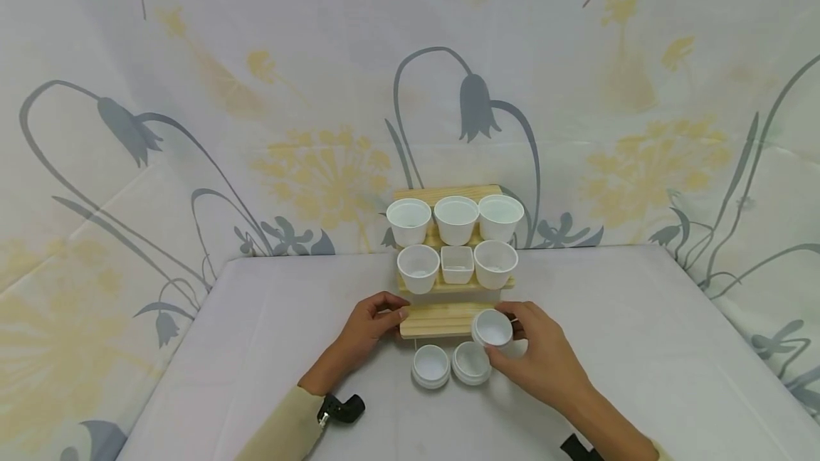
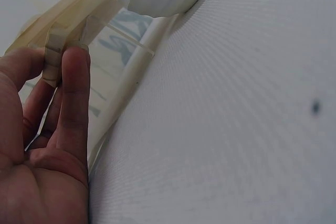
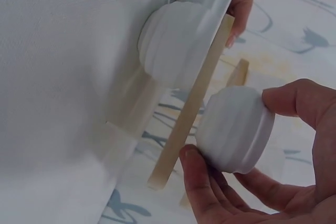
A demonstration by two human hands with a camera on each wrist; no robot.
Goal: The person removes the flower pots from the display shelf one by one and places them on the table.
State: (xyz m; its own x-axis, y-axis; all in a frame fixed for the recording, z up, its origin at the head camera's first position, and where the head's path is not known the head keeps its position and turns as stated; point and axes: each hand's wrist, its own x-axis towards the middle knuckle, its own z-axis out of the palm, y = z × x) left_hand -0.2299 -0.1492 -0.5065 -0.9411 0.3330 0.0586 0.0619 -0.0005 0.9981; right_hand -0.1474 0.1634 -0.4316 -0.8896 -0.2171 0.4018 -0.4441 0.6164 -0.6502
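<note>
A small white ribbed pot (image 1: 492, 327) is held between the thumb and fingers of my right hand (image 1: 543, 361), over the right end of the lowest wooden shelf (image 1: 442, 310). In the right wrist view the held pot (image 3: 233, 129) is close to the board (image 3: 194, 103); whether they touch I cannot tell. My left hand (image 1: 368, 326) pinches the shelf's left end, as the left wrist view shows with the fingers (image 2: 74, 93) around the board's end. Two similar white pots, a left one (image 1: 430, 367) and a right one (image 1: 471, 363), stand on the table before the shelf.
Higher up, the tiered wooden stand (image 1: 410, 195) bears several white cups on two tiers, one of them a square cup (image 1: 457, 265). A white cloth (image 1: 615, 333) covers the table. Behind it hangs a flower-patterned curtain (image 1: 359, 91).
</note>
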